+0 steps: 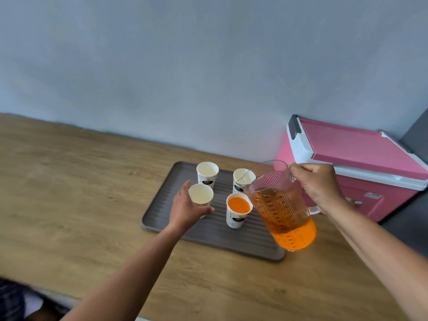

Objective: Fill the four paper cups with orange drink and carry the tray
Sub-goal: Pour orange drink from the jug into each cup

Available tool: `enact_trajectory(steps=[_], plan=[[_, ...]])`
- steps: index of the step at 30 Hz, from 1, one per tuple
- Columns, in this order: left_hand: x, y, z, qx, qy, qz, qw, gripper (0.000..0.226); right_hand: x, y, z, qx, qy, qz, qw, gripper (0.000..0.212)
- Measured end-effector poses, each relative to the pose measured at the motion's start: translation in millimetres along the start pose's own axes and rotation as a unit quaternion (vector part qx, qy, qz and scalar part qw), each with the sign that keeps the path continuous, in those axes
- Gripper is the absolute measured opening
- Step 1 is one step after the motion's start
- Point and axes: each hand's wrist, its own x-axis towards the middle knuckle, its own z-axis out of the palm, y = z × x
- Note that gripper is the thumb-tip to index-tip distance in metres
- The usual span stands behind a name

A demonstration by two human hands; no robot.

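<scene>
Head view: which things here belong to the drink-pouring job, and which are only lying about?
For the job:
tray; filled cup; near empty cup, held by the left hand; far left empty cup; far right empty cup; pitcher of orange drink, in the right hand.

Just lying about:
pink cooler; the wooden table only bears everything.

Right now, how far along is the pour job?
Done: one white paper cup, near right, holds orange drink. In hand: right hand holds the clear ribbed pitcher by its handle; left hand grips the empty near-left cup. Left: three cups to fill, then carrying the grey ribbed tray, which sits on the wooden table.
</scene>
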Motion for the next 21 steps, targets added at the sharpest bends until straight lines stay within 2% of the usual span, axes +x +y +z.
enact_trajectory(steps=[4, 8, 13, 21], plan=[[0.9, -3.0, 6.6, -0.064, 0.006, -0.024, 0.998, 0.094, -0.2, -5.4, 5.6, 0.001, -0.017, -0.016, 1.000, 0.037], [-1.4, 2.6, 5.4, -0.101, 0.010, 0.000, 0.995, 0.082, -1.1, -10.9, 7.6, -0.008, -0.035, -0.019, 0.999, 0.044], [-9.0, 16.0, -4.5, -0.173, -0.007, 0.065, 0.983, 0.088, 4.0, -15.6, 8.0, -0.032, -0.048, -0.037, 0.998, 0.044], [-32.7, 23.5, -7.5, -0.248, -0.062, 0.081, 0.963, 0.090, 11.1, -25.1, 9.6, -0.090, -0.078, -0.080, 0.990, 0.037]])
